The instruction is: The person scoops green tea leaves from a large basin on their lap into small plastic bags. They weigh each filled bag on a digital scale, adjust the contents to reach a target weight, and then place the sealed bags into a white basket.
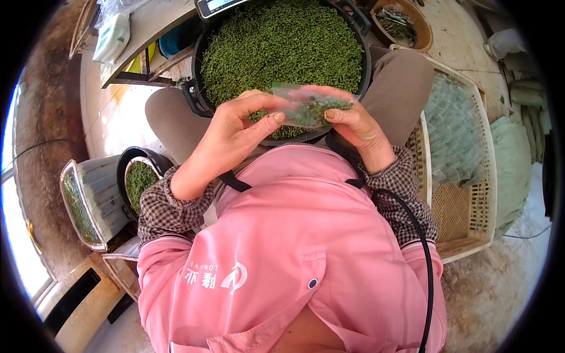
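Observation:
My right hand (359, 128) grips a small clear plastic bag (289, 118) at its right end, thumb in front. Small green berries (311, 112), which look like green peppercorns, fill much of the bag. My left hand (234, 134) is at the bag's left end, its thumb and forefinger at the plastic; the fingertips are blurred behind the film. Both hands are above the near edge of a large black tub (366, 66). Loose green berries (282, 48) fill that tub, which sits between my knees.
A lit scale display (220, 5) overlaps the tub's far rim. On my right, a cream plastic crate (450, 216) holds many clear bags (457, 128), beside a brown bowl of debris (426, 35). To my left are a table (145, 35), a black bucket (126, 176) and a white sack (103, 194) with green contents.

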The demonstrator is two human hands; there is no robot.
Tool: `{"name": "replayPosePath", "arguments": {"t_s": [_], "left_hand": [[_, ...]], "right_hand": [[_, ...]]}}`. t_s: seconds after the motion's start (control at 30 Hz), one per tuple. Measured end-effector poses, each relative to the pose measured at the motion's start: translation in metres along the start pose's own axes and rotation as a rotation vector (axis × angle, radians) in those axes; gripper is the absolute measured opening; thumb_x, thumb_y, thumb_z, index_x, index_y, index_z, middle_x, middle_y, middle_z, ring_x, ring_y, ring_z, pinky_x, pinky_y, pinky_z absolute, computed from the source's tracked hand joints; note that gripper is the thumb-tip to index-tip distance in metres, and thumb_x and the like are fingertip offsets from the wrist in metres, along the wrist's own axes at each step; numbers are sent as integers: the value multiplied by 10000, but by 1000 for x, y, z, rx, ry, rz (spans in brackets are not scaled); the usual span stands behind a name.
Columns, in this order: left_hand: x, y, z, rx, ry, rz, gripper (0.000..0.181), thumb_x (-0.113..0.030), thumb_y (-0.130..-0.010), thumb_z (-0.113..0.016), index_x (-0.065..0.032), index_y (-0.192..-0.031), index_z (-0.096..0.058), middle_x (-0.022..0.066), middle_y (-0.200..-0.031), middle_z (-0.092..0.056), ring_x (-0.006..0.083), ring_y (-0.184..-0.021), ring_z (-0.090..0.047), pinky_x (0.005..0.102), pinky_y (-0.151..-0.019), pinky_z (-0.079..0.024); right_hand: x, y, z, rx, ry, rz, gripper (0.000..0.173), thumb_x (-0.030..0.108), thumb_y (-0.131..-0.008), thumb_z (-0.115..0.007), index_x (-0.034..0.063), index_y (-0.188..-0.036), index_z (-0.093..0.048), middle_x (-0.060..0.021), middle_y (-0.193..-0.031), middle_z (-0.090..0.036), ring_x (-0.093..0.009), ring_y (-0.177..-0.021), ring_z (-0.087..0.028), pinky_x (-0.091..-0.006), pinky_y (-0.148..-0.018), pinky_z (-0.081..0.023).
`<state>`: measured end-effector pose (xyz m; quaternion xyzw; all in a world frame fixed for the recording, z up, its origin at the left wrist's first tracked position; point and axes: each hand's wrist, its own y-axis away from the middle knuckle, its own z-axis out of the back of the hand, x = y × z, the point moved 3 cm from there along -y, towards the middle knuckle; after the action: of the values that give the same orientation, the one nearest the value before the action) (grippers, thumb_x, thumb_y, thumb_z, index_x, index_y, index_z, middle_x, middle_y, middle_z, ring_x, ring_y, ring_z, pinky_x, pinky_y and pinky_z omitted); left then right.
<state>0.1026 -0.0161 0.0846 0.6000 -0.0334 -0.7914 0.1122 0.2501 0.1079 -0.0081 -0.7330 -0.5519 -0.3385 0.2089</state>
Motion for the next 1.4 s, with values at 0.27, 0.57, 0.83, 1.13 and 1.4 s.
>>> {"name": "replayPosePath", "arguments": {"t_s": [0.27, 0.57, 0.83, 1.13, 1.4], "left_hand": [[39, 9, -21, 209, 158, 153, 312, -140, -936, -516, 16, -1205, -535, 17, -1033, -616, 59, -894, -523, 193, -764, -438], [63, -3, -29, 183, 356, 243, 336, -147, -918, -539, -9, -1223, -523, 57, -1102, -599, 108, -1010, -551, 248, -786, -471], [47, -7, -22, 45, 323, 161, 274, -118, -914, -539, -20, -1168, -569, 39, -1123, -582, 122, -987, -563, 244, -744, -503], [-5, -22, -34, -88, -356, -256, 183, -46, -835, -573, -13, -1007, -626, 136, -927, -641, 287, -803, -631, 323, -662, -507], [-73, -25, -65, -242, -728, -749, 292, 34, -745, -630, 16, -1036, -624, 202, -1194, -540, 314, -1034, -561, 342, -813, -477]], "right_hand": [[-14, 4, -8, 10, -44, -91, 506, 120, -766, -676, -21, -1226, -520, -140, -1212, -573, -215, -1128, -538, -338, -997, -388], [-26, 2, -5, -102, -56, -150, 516, 132, -766, -678, -17, -1232, -513, -126, -1199, -576, -204, -1098, -547, -329, -975, -404], [-28, -1, -4, -42, 5, -124, 634, 187, -728, -724, -22, -1269, -466, -118, -1183, -569, -214, -1110, -535, -356, -1018, -371], [57, 9, -15, 15, 1091, 117, 482, 191, -716, -704, 56, -1159, -568, -124, -1136, -596, -264, -1066, -554, -371, -858, -445], [118, 78, 12, -575, 1446, 337, 155, 63, -753, -586, 20, -899, -620, -111, -777, -639, -234, -716, -630, -342, -632, -491]]}}
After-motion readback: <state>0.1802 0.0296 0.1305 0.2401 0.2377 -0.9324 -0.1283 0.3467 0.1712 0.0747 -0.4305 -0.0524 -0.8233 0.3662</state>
